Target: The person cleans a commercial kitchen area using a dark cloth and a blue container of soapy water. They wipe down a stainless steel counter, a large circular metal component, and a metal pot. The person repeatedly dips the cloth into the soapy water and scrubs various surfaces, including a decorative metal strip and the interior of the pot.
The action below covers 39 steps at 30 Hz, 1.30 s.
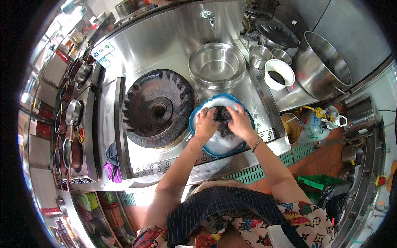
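A blue basin [217, 152] holds white suds and a dark mass [224, 122], whose nature I cannot make out. My left hand [206, 123] is in the left side of the basin, its fingers spread at the edge of the dark mass. Across from it, my right hand [241, 122] rests with bent, spread fingers at the mass's right edge. Suds partly hide the fingertips of both. Left of the basin lies a large blackened wok burner ring [142, 127] with a round centre hole. Behind the basin sits a wide stainless steel pan [217, 66].
A faucet [209, 18] juts from the steel backsplash. On the right stand a white tub [280, 74] with dark liquid and a tall steel stockpot [322, 68]. Several pans, including a small saucepan [73, 112], line the left range. A purple cloth [113, 171] hangs at the stove's left front.
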Each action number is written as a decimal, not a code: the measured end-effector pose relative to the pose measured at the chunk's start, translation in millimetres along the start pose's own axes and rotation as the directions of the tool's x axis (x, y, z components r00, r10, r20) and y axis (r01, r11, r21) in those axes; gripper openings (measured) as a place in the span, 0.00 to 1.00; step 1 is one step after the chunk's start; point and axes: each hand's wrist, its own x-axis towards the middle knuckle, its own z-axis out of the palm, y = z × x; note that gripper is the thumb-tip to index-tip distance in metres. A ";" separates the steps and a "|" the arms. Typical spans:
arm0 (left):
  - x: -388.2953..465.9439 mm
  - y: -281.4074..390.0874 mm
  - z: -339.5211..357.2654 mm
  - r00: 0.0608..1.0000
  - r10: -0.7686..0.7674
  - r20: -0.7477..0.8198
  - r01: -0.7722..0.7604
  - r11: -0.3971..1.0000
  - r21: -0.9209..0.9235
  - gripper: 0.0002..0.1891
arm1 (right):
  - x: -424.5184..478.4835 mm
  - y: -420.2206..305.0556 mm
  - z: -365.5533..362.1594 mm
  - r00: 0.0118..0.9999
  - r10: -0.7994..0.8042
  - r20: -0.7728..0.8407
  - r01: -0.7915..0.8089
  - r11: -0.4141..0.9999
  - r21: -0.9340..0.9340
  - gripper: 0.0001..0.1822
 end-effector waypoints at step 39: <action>-182.9 -359.9 -193.2 0.797 -0.529 -0.291 0.594 0.772 0.225 0.49 | 60.8 -73.6 -81.6 0.886 0.327 0.329 -0.463 0.658 0.594 0.41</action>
